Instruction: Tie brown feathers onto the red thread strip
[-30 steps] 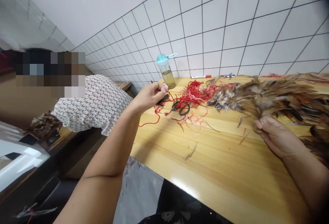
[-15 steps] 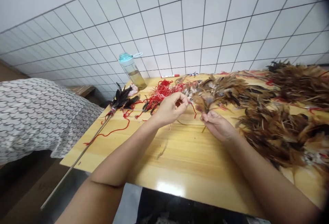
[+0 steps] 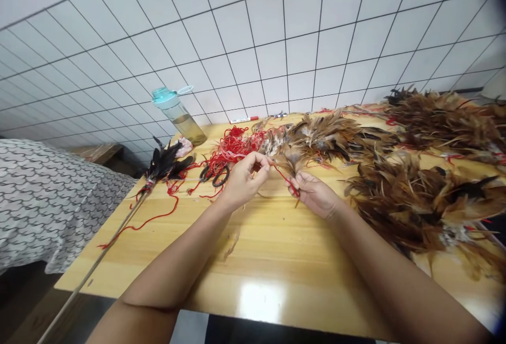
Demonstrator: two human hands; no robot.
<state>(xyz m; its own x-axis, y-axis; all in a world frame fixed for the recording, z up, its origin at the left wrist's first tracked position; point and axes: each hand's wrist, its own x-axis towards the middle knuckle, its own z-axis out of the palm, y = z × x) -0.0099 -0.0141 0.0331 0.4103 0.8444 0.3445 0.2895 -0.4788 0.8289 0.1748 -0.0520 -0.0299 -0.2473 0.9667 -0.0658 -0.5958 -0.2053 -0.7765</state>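
Observation:
My left hand (image 3: 247, 178) pinches one end of a short red yarn (image 3: 281, 173), which stretches across to my right hand (image 3: 316, 192). Brown feathers (image 3: 291, 160) fan upward out of my right hand, gripped in a small bunch by thumb and fingers. At its fingertips the yarn meets the base of that bunch; whether it loops round cannot be made out. Just left of my left hand lie black-handled scissors (image 3: 220, 176), partly under a tangle of red yarn (image 3: 237, 144). Behind both hands rests a row of loose brown feathers (image 3: 328, 133).
Heaps of brown feathers (image 3: 419, 202) cover the table's right side. A water bottle (image 3: 184, 120) and a red-and-white marker (image 3: 244, 120) stand and lie near the tiled wall. At left, a stick with black feathers (image 3: 164, 162) overhangs the table edge, beside patterned cloth (image 3: 59, 196).
The view has shifted right, uncovering the scissors. The red yarn, which hung loose from my left hand, is now drawn across to the feather bunch in my right hand.

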